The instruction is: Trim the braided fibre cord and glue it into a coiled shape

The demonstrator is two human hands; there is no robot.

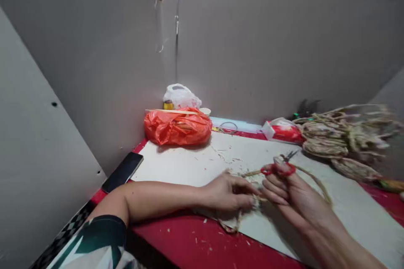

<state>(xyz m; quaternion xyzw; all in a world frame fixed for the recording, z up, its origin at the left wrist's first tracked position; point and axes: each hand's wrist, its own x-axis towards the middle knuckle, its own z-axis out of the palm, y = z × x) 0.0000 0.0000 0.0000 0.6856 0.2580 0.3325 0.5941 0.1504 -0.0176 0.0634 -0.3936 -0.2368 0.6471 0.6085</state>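
Observation:
A pair of scissors with red handles is in my right hand; its blades point up and away from me. The fingers of that hand are curled, their tips close to the straw strands. My left hand is closed on a plaited straw cord, whose lower part hangs over the near edge of the white board. Frayed pale fibres show between the two hands. Another length of straw cord curves behind my right hand. My fingers partly hide where the strands meet.
Bundles of straw braid lie at the back right beside a red and white packet. At the back left are a red plastic bag and a white bag. A phone lies left. Grey panels enclose the red table.

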